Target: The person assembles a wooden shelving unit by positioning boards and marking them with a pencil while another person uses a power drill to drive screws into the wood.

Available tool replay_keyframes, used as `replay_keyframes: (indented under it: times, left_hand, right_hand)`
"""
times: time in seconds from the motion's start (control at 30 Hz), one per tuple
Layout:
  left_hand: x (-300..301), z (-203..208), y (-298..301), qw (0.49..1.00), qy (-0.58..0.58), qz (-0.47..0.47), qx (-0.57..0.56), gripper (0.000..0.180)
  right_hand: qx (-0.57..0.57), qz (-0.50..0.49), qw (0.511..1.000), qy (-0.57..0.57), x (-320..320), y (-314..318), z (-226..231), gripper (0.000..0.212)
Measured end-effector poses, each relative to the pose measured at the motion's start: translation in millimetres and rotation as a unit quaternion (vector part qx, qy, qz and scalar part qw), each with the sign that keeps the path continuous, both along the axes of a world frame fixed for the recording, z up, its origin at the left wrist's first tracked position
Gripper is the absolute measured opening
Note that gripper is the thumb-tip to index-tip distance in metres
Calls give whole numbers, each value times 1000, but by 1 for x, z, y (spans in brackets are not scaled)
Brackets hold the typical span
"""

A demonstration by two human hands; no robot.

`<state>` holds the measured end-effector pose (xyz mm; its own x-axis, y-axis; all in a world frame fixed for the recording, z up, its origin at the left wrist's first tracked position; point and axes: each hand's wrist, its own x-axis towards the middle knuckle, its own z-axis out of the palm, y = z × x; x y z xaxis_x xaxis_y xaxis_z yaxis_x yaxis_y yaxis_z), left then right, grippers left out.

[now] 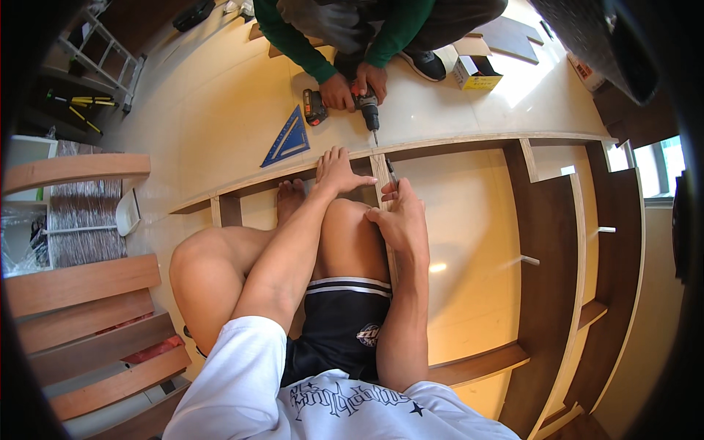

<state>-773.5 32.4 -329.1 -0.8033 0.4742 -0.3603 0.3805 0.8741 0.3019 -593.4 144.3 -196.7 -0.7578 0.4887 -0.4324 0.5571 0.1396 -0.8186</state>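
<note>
Pale, glossy floor [213, 132] beneath wooden frame [548, 246], ladder [137, 76] beyond.

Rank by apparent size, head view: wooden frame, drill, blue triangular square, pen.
Largest to smallest:
1. Wooden frame
2. Drill and blue triangular square: too close to rank; the co-worker's hands cover part of the drill
3. Pen

Outlined, blackletter-style lettering is curving across the chest of a white shirt [345, 411], with small dark stars sitting beside it. A round badge with pale lettering is showing on black shorts [341, 312]. Dark print, too small to make out, is running along the yellow side of a box [480, 82]. Fine pale markings are lining a blue triangle [295, 138]. Bold lettering is standing on a pack [584, 72] at upper right.
</note>
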Motion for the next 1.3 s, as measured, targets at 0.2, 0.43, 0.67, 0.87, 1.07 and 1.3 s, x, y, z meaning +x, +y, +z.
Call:
replay_keyframes:
  times: [0.2,0.43,0.67,0.87,1.07,1.3]
  left_hand:
    - [-2,-4,-2,1000,-2,1,2,123]
    - [-5,-6,-4,1000,-7,-1,3,121]
    - [-3,-4,-2,1000,-9,2,-4,118]
    - [-2,-2,-2,1000,-3,8,2,117]
    - [-2,-2,-1,1000,-2,7,16,115]
    - [1,-3,-1,1000,-4,7,14,118]
  right_hand:
    - [13,7,1000,-13,-1,0,-1,43]
    - [8,1,1000,-29,-3,-1,-1,40]
    - [43,-28,998,22,-2,-5,-10,39]
    - [4,-10,999,-40,-3,-3,3,41]
    - [-6,-7,999,-41,-2,0,3,41]
    - [32,-36,999,18,2,-4,-13,38]
